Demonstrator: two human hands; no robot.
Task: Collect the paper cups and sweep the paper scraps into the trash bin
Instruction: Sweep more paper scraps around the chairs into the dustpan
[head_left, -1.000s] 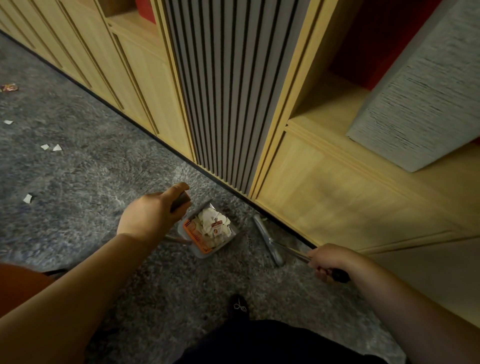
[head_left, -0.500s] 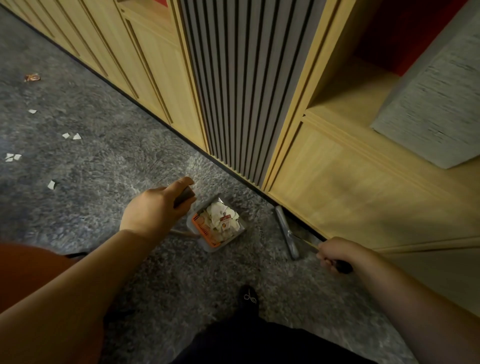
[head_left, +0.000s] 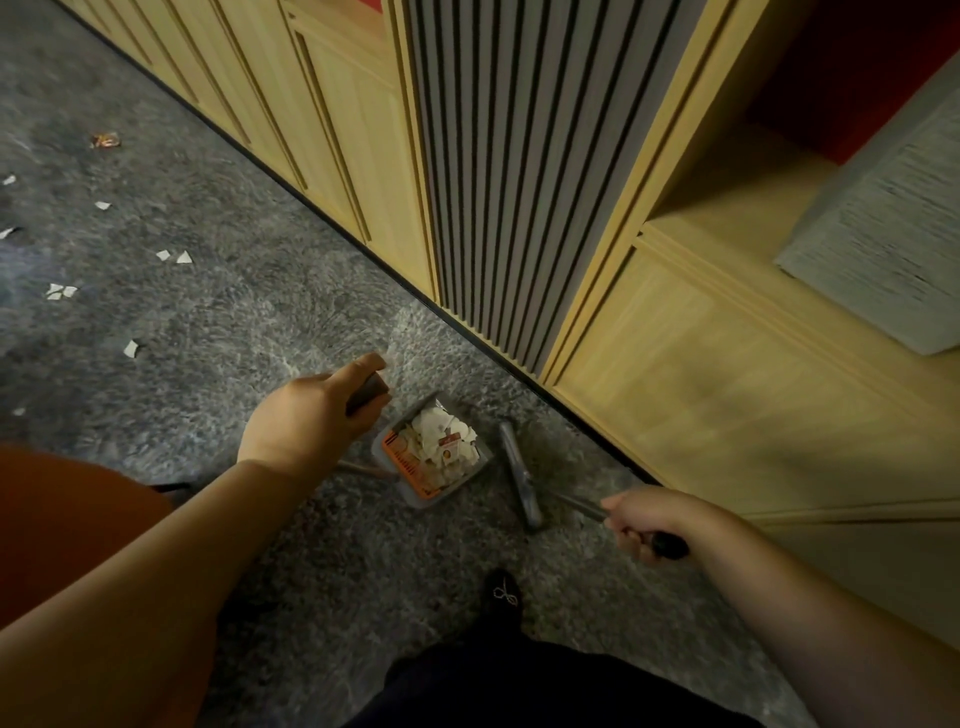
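Note:
My left hand (head_left: 306, 415) grips the dark top of a long dustpan handle. Below it the grey dustpan (head_left: 415, 493) rests on the carpet, filled with white paper scraps (head_left: 441, 441) and an orange-printed piece. My right hand (head_left: 649, 519) holds the dark handle of a broom; its grey broom head (head_left: 519, 478) lies on the carpet just right of the pan. More white scraps lie scattered on the carpet at the left, such as one scrap (head_left: 131, 348) and a pair (head_left: 174, 256). A small orange wrapper (head_left: 105, 140) lies further back.
Wooden cabinets (head_left: 337, 130) and a grey slatted panel (head_left: 493, 182) run along the carpet's edge on the right. A grey box (head_left: 883, 249) stands on an open shelf. My dark shoe (head_left: 504, 595) is in front of me; an orange surface (head_left: 62, 519) is at lower left.
The view has shifted so more scattered scraps show at the left. Both hands keep their grips; the broom head stays close to the right of the dustpan.

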